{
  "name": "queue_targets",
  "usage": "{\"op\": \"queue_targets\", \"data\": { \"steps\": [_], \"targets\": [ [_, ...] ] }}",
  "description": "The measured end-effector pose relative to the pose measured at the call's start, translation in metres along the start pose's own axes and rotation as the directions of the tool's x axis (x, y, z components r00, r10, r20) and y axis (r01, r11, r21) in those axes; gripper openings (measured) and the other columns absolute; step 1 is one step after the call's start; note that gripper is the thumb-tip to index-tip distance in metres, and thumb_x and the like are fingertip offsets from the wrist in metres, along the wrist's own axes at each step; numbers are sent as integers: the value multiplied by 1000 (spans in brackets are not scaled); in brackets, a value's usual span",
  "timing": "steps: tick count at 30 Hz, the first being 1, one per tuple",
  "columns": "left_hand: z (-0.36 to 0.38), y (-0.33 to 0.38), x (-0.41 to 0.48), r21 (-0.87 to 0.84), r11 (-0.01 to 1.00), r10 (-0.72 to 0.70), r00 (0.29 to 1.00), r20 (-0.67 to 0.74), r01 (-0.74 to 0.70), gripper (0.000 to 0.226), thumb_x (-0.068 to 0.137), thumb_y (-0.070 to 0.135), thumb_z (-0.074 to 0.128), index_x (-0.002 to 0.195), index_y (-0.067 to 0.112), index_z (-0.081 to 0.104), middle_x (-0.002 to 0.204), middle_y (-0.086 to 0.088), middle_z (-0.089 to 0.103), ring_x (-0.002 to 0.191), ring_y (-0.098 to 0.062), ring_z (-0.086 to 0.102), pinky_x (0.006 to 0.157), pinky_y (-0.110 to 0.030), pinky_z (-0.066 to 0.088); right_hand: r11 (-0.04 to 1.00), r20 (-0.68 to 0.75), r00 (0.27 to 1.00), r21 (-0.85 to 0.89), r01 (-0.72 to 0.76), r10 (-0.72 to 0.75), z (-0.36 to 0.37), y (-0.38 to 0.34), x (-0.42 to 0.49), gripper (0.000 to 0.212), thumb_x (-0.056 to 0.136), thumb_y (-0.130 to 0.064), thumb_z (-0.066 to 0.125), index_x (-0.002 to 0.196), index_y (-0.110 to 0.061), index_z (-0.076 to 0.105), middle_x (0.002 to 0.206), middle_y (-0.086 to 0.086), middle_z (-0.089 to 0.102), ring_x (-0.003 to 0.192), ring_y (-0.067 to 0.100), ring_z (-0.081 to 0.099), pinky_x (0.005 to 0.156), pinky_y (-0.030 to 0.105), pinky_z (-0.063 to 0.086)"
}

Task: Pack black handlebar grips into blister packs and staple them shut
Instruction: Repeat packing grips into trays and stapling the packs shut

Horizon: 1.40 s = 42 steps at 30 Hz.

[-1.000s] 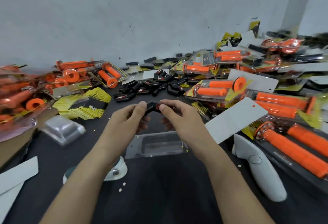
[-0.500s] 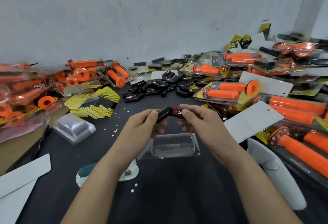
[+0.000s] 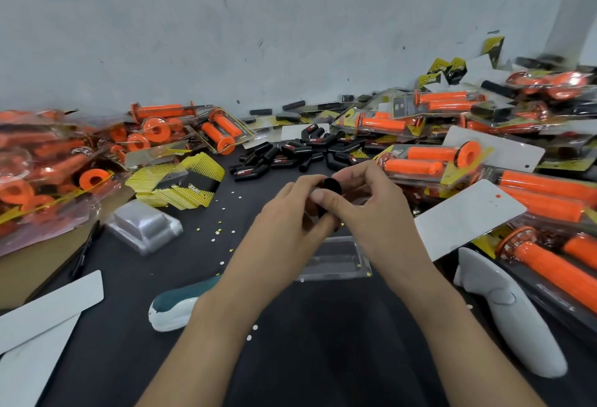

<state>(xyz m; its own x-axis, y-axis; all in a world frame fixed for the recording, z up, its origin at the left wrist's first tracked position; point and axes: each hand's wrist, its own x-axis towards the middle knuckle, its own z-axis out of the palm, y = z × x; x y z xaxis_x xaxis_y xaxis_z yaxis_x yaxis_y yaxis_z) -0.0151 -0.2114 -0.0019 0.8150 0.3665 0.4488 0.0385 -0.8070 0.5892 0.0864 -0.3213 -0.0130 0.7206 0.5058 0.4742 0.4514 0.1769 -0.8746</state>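
**Head view, looking down at the workplace.** At frame centre the left hand (image 3: 287,216) and the right hand (image 3: 374,209) meet above a dark bench (image 3: 323,358). Both pinch one black grip (image 3: 331,185) between thumb and curled fingers. The grip's round end faces the camera, and the rest of it is hidden behind the fingers.

Directly below the hands, and partly covered by them, a clear blister pack (image 3: 339,259) lies flat on the bench. Beyond the hands, at upper centre, lies a loose pile of black grips (image 3: 300,156).

Sealed packs of orange grips are heaped at the right edge (image 3: 420,164) and at the left edge (image 3: 48,167) of the frame. A white card (image 3: 465,216) rests on the right heap, near the right wrist.

A white tool (image 3: 507,313) lies at lower right. A teal and white tool (image 3: 171,306) lies beside the left forearm.

At left are a stack of clear shells (image 3: 145,226) and some yellow and black printed cards (image 3: 174,185), with plain white cards (image 3: 48,306) at lower left. Small paper dots (image 3: 223,209) are scattered over the bench.
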Motion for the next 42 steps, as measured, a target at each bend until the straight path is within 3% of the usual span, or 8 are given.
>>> {"op": "queue_targets", "data": {
  "steps": [3, 8, 11, 15, 23, 29, 37, 42],
  "targets": [
    [1, -2, -1, -4, 999, -35, 996, -76, 35, 15, 91, 44, 54, 105, 41, 49, 83, 18, 66, 76, -1, 62, 66, -26, 52, 998, 57, 997, -38, 45, -43, -1, 0, -2, 15, 89, -53, 65, 95, -40, 64, 97, -20, 68, 95, -2, 62, 74, 7, 44],
    [-2, -11, 0, -180, 963, -207, 978, -27, 199, 17, 90, 33, 62, 101, 38, 50, 93, 16, 67, 76, 0, 61, 64, -12, 45, 987, 54, 990, -98, -128, 133, -17, 14, 3, 16, 95, -42, 63, 109, -36, 65, 104, -17, 68, 92, -4, 64, 73, 7, 46],
    [-1, -17, -4, -105, 968, -222, 973, 66, 228, 18, 90, 30, 62, 103, 36, 50, 95, 18, 66, 79, 4, 60, 63, -8, 44, 981, 112, 975, -61, -185, 191, -21, 19, 2, 8, 93, -32, 68, 100, -30, 71, 86, -10, 73, 76, 0, 69, 64, 10, 50],
    [2, -25, -5, 54, 967, -255, 953, 162, 250, 20, 91, 30, 61, 107, 34, 50, 92, 20, 62, 83, 4, 58, 58, -10, 43, 964, 194, 950, -157, -216, 245, -23, 28, 1, 5, 89, -34, 72, 94, -33, 70, 84, -10, 73, 77, 6, 69, 73, 23, 55],
    [8, -35, -7, 317, 934, -274, 902, 333, 167, 23, 92, 31, 61, 114, 33, 55, 108, 13, 63, 103, -14, 53, 87, -31, 47, 875, 146, 950, -448, -184, 275, -22, 37, -1, 11, 101, -38, 50, 101, -38, 61, 98, -19, 64, 90, -4, 58, 71, 14, 42],
    [12, -37, -6, 359, 911, -331, 880, 342, 203, 18, 92, 35, 61, 108, 36, 53, 113, 3, 60, 101, -20, 58, 91, -39, 50, 818, 161, 910, -518, -251, 381, -24, 49, -2, 21, 103, -22, 48, 115, -32, 61, 95, -19, 58, 80, -5, 57, 53, 6, 39],
    [19, -28, -1, 500, 856, -307, 908, 287, 131, 24, 94, 29, 60, 118, 22, 57, 115, 0, 46, 114, -21, 41, 79, -32, 36, 787, 178, 903, -574, -228, 391, -19, 49, -1, 27, 102, -18, 50, 125, -30, 59, 100, -14, 60, 77, -6, 55, 52, 7, 37],
    [14, -28, 4, 514, 848, -327, 892, 314, 130, 25, 93, 37, 62, 112, 20, 64, 113, -3, 58, 113, -24, 45, 89, -38, 47, 778, 162, 904, -582, -236, 396, -17, 46, 1, 21, 102, -27, 50, 119, -32, 60, 100, -14, 59, 72, -4, 56, 52, 8, 36]
  ]
}}
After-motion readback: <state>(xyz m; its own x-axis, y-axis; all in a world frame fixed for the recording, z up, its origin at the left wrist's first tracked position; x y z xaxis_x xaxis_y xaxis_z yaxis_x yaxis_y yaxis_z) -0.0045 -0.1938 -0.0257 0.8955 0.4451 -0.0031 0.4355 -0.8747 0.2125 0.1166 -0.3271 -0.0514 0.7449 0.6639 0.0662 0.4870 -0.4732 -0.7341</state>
